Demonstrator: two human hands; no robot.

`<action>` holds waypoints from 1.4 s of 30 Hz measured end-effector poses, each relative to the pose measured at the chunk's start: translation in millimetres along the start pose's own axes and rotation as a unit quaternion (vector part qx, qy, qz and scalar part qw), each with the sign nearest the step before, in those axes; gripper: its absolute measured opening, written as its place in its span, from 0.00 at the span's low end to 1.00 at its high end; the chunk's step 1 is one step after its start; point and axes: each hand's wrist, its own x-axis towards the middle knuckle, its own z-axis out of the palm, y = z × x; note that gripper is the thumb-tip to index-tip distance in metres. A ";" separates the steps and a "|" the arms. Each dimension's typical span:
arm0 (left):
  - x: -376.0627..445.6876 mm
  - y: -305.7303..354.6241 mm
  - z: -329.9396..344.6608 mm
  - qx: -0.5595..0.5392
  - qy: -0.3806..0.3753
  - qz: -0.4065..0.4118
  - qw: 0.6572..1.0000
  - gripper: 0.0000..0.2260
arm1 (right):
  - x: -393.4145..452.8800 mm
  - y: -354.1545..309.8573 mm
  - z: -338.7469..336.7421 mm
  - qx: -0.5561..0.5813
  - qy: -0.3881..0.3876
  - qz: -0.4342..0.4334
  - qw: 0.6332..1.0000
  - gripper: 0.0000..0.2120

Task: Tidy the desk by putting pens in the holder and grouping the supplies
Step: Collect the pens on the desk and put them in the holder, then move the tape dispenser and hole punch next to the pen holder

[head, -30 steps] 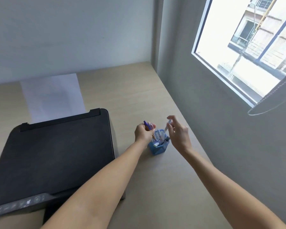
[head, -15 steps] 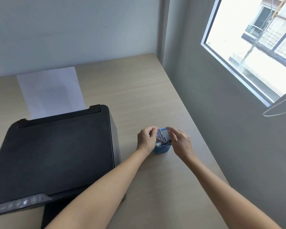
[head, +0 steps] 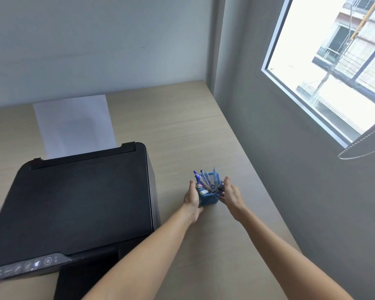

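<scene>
Nearest to me, my two bare forearms run up from the bottom edge and converge on the middle of the bench [head: 182, 131], a pale wood-grain top. To my left sits a black printer [head: 78, 204], its control strip closest to me and its flat lid taking up most of that side.

Just past the printer's right edge, my left hand [head: 192, 199] lies flat against the left wall of the blue mesh holder [head: 209, 197], fingers straight and together, palm pressed to the mesh. My right hand [head: 232, 197] comes in from the other side, fingers loosely spread, fingertips touching the holder's right wall near the rim. I cannot tell how firmly either one presses; the two hands cup the holder between them and pinch nothing else.

The holder stands upright on the bench, between the printer and the grey side wall [head: 290, 169]. The pens [head: 202, 180] stand in it, blue and clear barrels leaning left and up above the rim. Lower inside I see small pale and coloured items, too small to name.

Beyond the printer, a white sheet of paper [head: 74, 124] rises from its rear tray. Farther still is the white back wall [head: 95, 40], and up on the right a window [head: 333, 61] shows a bright building outside.
</scene>
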 end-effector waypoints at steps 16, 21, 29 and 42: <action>24.8 38.7 -24.4 0.001 0.018 0.007 1.000 0.28 | 46.1 -4.6 36.8 -0.040 -0.023 -0.017 0.999 0.51; 20.9 41.7 -26.1 0.026 0.025 0.011 0.999 0.30 | 25.5 -28.3 30.3 -0.083 -0.013 -0.021 0.996 0.42; -30.7 85.0 -39.4 0.061 0.003 0.076 0.995 0.31 | -39.9 -108.1 29.6 -0.140 0.048 -0.126 0.981 0.29; -190.5 155.7 -239.0 -0.053 0.037 0.240 0.969 0.28 | -142.1 -173.6 220.7 -0.137 -0.091 -0.243 0.956 0.35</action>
